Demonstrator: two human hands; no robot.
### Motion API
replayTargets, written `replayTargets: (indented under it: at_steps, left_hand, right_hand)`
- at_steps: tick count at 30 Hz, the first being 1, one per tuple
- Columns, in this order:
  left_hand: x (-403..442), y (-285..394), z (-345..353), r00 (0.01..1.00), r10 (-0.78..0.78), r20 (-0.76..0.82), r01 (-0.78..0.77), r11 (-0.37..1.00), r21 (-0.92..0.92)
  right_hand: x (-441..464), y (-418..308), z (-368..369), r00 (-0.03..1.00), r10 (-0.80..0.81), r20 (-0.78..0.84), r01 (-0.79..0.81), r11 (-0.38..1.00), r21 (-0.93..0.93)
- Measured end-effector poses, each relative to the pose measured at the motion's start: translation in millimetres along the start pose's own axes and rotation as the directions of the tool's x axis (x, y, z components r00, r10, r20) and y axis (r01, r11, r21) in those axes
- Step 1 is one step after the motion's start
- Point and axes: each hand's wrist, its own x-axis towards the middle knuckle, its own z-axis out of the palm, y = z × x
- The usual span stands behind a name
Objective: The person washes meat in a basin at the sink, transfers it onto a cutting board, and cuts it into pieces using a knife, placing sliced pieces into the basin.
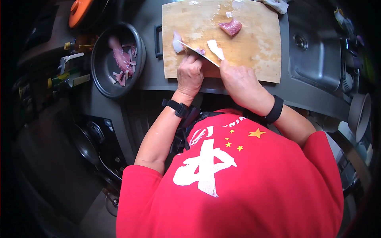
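Observation:
My right hand is closed on the handle of a knife, whose thin blade slants up and left over the wooden cutting board. Beside the blade, my left hand has its fingers curled at the board's near edge; what they hold, if anything, is hidden. A small pink meat piece lies by the blade. A pale piece rests at the board's left, and a white strip is right of the knife. Farther back sits a red meat chunk.
Left of the board stands a dark bowl with a long meat piece and several cut strips. A metal sink is at the right. Bottles and an orange lid are at the left, a white cloth at the back.

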Motion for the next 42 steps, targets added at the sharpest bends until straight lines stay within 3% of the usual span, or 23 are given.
replayTargets:
  at_steps: [5,6,7,8,10,11,13,15,17,19,20,22,26,28,30,33,34,35,37,39,40,41,42]
  left_hand:
    - [0,-2,-3,1.0,0.003,0.002,-0.003,0.997,-0.081]
    - [0,-1,-3,0.998,-0.055,-0.013,0.053,0.988,-0.143]
    - [0,0,-2,0.993,-0.113,-0.024,0.105,0.973,-0.207]
    - [0,1,-2,0.993,-0.116,-0.024,0.108,0.972,-0.21]
    - [4,5,-4,0.946,-0.322,0.045,0.319,0.893,-0.318]
    - [6,5,-5,0.906,-0.415,0.086,0.416,0.834,-0.363]
    - [19,9,-7,0.912,-0.4,0.091,0.402,0.827,-0.394]
    - [33,17,-11,0.999,-0.047,-0.008,0.047,0.999,-0.023]
    - [35,16,-9,0.996,-0.042,0.079,0.047,0.997,-0.057]
    - [33,16,-9,0.958,-0.122,0.261,0.135,0.99,-0.032]
    - [30,16,-9,0.958,-0.12,0.261,0.133,0.991,-0.032]
    - [23,16,-9,0.964,-0.076,0.254,0.087,0.996,-0.03]
    - [18,7,-10,0.974,-0.109,0.198,0.117,0.993,-0.028]
    - [21,7,-32,0.916,-0.35,0.193,0.389,0.893,-0.225]
    - [27,0,-74,0.873,-0.483,0.068,0.486,0.846,-0.222]
    - [26,-43,-138,0.871,-0.411,-0.27,0.428,0.904,0.005]
    - [21,-66,-155,0.865,-0.428,-0.262,0.465,0.88,0.098]
    - [15,-83,-166,0.892,-0.389,-0.229,0.447,0.832,0.328]
    - [18,-74,-162,0.947,-0.173,-0.272,0.317,0.648,0.693]
    - [32,-47,-143,0.953,-0.234,-0.194,0.301,0.812,0.5]
    - [40,-33,-130,0.966,-0.238,-0.097,0.256,0.931,0.262]
    - [42,-30,-107,0.967,-0.253,0.029,0.249,0.962,0.112]
    - [47,-7,-89,0.933,-0.336,0.132,0.351,0.929,-0.119]
  right_hand:
    - [-21,28,2,0.987,0.153,0.039,-0.158,0.961,0.228]
    - [-25,26,-11,0.963,0.25,0.105,-0.27,0.923,0.274]
    - [-29,28,-16,0.963,0.247,0.108,-0.268,0.924,0.272]
    - [-34,33,-20,0.952,0.288,0.106,-0.306,0.866,0.394]
    - [-42,36,-30,0.896,0.398,0.196,-0.434,0.697,0.571]
    - [-42,36,-38,0.896,0.4,0.193,-0.434,0.697,0.57]
    - [-42,36,-51,0.793,0.462,0.398,-0.603,0.5,0.622]
    - [-48,37,-47,0.813,0.462,0.355,-0.569,0.499,0.654]
    - [-54,40,-42,0.831,0.462,0.309,-0.532,0.501,0.682]
    - [-59,43,-38,0.806,0.477,0.35,-0.578,0.509,0.637]
    - [-63,45,-33,0.806,0.478,0.349,-0.578,0.509,0.638]
    - [-68,50,-23,0.873,0.449,0.192,-0.47,0.665,0.58]
    - [-70,45,-22,0.893,0.432,0.128,-0.429,0.732,0.529]
    - [-66,43,-19,0.895,0.427,0.13,-0.43,0.747,0.507]
    - [-64,41,-21,0.884,0.441,0.154,-0.455,0.738,0.498]
    - [-64,43,-19,0.858,0.475,0.195,-0.508,0.726,0.464]
    - [-65,44,-19,0.85,0.485,0.206,-0.522,0.724,0.45]
    - [-64,43,-20,0.848,0.489,0.203,-0.525,0.724,0.448]
    - [-59,39,-21,0.861,0.473,0.188,-0.509,0.789,0.346]
    - [-55,37,-19,0.882,0.439,0.171,-0.47,0.805,0.361]
    - [-55,37,-18,0.904,0.397,0.158,-0.427,0.823,0.375]
    - [-55,37,-16,0.905,0.395,0.16,-0.426,0.824,0.373]
    - [-55,37,-15,0.91,0.385,0.152,-0.413,0.823,0.391]
